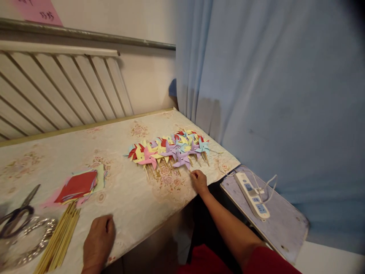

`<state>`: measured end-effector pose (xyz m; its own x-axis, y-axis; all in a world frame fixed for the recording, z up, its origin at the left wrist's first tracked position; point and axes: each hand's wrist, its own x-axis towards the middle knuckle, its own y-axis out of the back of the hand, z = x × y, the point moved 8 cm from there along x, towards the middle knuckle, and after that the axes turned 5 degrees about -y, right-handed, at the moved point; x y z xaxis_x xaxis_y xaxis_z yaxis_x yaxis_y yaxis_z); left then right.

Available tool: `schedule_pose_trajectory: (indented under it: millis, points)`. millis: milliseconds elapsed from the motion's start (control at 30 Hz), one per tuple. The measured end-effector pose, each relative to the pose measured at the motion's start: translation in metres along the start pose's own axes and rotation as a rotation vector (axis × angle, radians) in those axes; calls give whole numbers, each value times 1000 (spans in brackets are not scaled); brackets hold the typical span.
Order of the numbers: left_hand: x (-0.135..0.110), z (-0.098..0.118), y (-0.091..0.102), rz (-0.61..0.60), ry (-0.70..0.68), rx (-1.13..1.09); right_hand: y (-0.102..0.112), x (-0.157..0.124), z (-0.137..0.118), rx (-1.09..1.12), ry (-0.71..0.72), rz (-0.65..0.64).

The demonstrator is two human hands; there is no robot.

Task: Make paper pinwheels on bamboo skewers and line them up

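My right hand [199,182] is closed, its fingertips pinching the thin stick of a purple paper pinwheel [182,159] at the front of a spread of pinwheels [151,150]. These are pink, yellow, red, blue and purple, lying close together with their sticks pointing towards me. My left hand [98,240] rests curled into a loose fist near the table's front edge, with nothing showing in it. Left of it lies a bundle of thin wooden sticks [59,238]. Just beyond the sticks is a stack of coloured paper squares [77,185], red on top.
Scissors [19,213] lie at the far left over a clear round dish with a beaded rim [37,241]. The table's flowered cloth [125,198] ends at a blue curtain [265,95]. A white power strip [251,196] with cables sits on a stool [282,220] at the right.
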<state>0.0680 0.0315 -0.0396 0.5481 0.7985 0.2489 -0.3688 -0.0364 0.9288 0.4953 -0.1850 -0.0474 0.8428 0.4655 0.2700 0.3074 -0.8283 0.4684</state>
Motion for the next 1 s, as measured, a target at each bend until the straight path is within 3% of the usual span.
schedule_pose_trajectory:
  millis: [600, 1000]
  points:
    - [0, 0, -1, 1, -21, 9, 2, 17, 6, -20, -38, 209]
    - [-1, 0, 1, 15, -6, 22, 1, 23, 4, -70, -72, 207]
